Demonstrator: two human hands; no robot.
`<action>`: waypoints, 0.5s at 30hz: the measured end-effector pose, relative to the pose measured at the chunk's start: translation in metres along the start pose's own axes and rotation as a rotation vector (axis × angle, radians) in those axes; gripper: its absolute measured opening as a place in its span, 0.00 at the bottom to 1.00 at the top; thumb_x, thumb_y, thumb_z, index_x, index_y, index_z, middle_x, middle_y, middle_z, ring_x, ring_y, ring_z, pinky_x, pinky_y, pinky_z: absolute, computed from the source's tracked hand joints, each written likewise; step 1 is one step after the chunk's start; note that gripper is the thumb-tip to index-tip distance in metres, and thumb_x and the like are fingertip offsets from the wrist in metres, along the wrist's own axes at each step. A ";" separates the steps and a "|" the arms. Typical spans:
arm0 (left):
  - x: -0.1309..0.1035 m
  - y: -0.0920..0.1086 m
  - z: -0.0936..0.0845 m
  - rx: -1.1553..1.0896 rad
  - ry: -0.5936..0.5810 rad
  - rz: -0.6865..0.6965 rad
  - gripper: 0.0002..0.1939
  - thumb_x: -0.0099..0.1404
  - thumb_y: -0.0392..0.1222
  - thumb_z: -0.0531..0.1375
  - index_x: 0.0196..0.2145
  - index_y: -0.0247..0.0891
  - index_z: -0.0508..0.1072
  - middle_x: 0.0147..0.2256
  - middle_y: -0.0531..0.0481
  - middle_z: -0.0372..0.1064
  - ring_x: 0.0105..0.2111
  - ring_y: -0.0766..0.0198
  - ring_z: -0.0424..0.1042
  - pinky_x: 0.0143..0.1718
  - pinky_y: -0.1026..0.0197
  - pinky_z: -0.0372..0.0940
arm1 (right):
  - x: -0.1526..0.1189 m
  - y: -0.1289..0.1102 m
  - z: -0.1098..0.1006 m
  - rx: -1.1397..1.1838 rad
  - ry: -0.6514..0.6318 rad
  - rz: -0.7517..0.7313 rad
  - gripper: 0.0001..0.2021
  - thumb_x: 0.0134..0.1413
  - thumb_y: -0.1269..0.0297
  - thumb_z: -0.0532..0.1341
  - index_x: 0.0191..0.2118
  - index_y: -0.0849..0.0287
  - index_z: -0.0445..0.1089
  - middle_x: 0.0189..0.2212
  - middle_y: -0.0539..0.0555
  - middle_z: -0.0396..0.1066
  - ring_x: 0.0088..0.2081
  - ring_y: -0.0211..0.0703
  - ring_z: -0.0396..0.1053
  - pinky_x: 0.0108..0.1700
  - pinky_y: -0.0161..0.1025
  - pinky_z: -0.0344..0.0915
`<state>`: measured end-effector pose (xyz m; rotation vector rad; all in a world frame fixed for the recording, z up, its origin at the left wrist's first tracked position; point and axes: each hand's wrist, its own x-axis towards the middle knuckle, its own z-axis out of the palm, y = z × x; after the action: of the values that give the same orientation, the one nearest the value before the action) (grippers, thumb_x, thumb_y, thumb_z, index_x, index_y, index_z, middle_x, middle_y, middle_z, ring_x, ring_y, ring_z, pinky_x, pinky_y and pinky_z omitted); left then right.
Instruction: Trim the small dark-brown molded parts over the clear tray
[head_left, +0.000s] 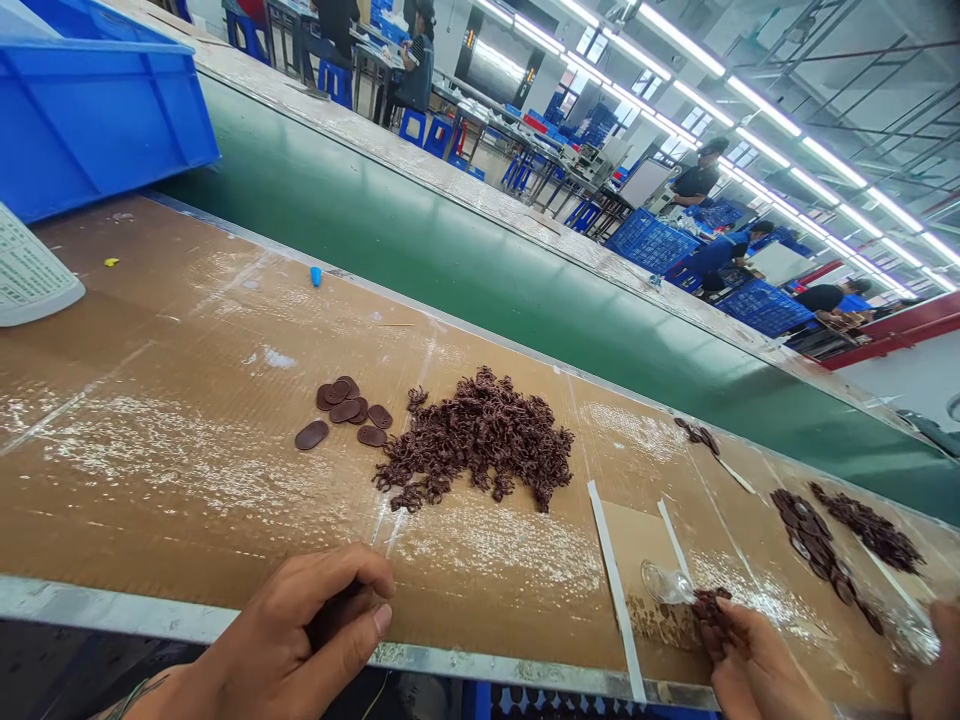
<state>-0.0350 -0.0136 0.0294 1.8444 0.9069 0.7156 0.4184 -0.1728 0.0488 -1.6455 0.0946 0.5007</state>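
My left hand (pixel 300 645) rests at the near metal edge of the bench with its fingers curled against the thumb; the hollow inside is dark and I cannot tell if anything is in it. My right hand (pixel 757 665) is low at the right, its fingers closed on a small clump of dark brown pieces (pixel 711 610), next to a clear plastic scoop-like piece (pixel 664 582). A big pile of tangled brown pieces (pixel 480 435) lies mid-bench, beyond both hands. Several flat brown oval discs (pixel 346 410) lie just left of it.
The cardboard-covered bench (pixel 172 440) borders a green conveyor belt (pixel 420 240). A blue crate (pixel 90 110) and a white printed card (pixel 30 275) sit at the far left. More brown discs (pixel 814 540) and scraps (pixel 870 525) lie at the right, where another person's hand (pixel 937 660) shows. White strips (pixel 611 580) lie nearby.
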 end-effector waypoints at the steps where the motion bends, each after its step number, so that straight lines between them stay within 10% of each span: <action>1: 0.000 0.000 0.000 0.001 0.003 0.000 0.08 0.77 0.46 0.58 0.44 0.49 0.78 0.36 0.59 0.81 0.35 0.66 0.79 0.39 0.68 0.70 | 0.000 -0.001 0.000 0.004 0.001 0.011 0.15 0.31 0.68 0.76 0.31 0.58 0.77 0.31 0.50 0.79 0.30 0.38 0.76 0.34 0.26 0.77; 15: 0.000 -0.002 0.001 -0.004 0.007 0.001 0.07 0.77 0.47 0.59 0.44 0.50 0.78 0.37 0.58 0.82 0.36 0.65 0.79 0.39 0.68 0.71 | 0.007 0.005 -0.002 -0.044 0.025 -0.117 0.20 0.24 0.61 0.79 0.30 0.56 0.77 0.29 0.47 0.78 0.29 0.36 0.74 0.32 0.23 0.76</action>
<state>-0.0346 -0.0138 0.0275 1.8403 0.9088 0.7249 0.4230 -0.1742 0.0415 -1.6902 0.0055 0.3947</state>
